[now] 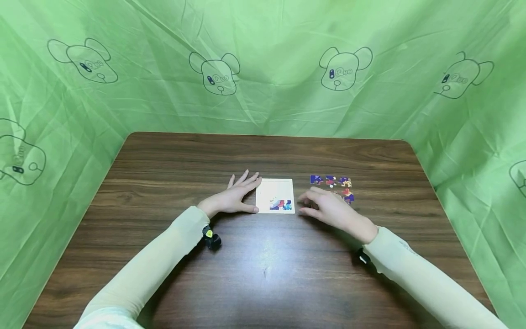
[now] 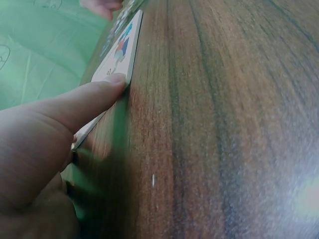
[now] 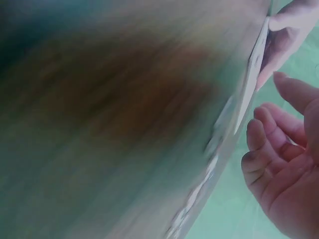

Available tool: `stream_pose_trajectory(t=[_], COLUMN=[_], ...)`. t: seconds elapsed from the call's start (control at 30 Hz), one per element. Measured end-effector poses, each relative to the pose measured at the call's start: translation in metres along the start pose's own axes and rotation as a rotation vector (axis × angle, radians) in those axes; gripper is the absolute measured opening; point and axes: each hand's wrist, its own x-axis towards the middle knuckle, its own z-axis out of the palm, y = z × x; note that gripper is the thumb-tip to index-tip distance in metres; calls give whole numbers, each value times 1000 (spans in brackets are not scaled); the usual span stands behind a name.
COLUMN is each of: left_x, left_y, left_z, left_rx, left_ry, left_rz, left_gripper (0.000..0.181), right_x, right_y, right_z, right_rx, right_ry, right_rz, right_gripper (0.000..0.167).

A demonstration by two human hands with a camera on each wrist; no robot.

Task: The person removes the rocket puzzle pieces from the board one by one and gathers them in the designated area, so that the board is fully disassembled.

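Observation:
A white square puzzle board (image 1: pixel 274 188) lies flat on the table, with a few joined jigsaw pieces (image 1: pixel 281 205) in its lower right part. My left hand (image 1: pixel 232 198) rests at the board's left side, fingers spread; the thumb (image 2: pixel 97 94) touches the near left corner. Just right of the board hovers my right hand (image 1: pixel 328 209), its fingers loosely bent and the thumb apart from them. No piece shows between them in the right wrist view. Loose jigsaw pieces (image 1: pixel 330 181) lie beyond and beneath that hand, which partly hides some.
The dark wooden table (image 1: pixel 263 265) has its far edge against a green cloth curtain (image 1: pixel 279 109), which also hangs along both sides. A black wrist camera (image 1: pixel 213 240) hangs below the left wrist. Motion blurs the right wrist view.

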Motion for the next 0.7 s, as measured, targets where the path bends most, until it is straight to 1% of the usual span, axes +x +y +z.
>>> stream_pose_trajectory(t=[0.2,0.37,0.6,0.7], left_x=[0,1,2,1], left_y=[0,-1,-4,-5], left_z=[-1,-1,1,0], left_rx=[-7,-11,-7,-14], left_ry=[4,-4,-13,-18], left_rz=[8,5,4,1], left_gripper=[98,99,99,99], right_x=[22,36,48,52], right_y=[-19,-30,-36,-40], right_z=[6,12,20,20], right_rx=[-21,-18,-38,-70], right_ry=[-49,-89,-123,-136], right_rz=[-7,-7,8,16], right_gripper=[36,39,43,42])
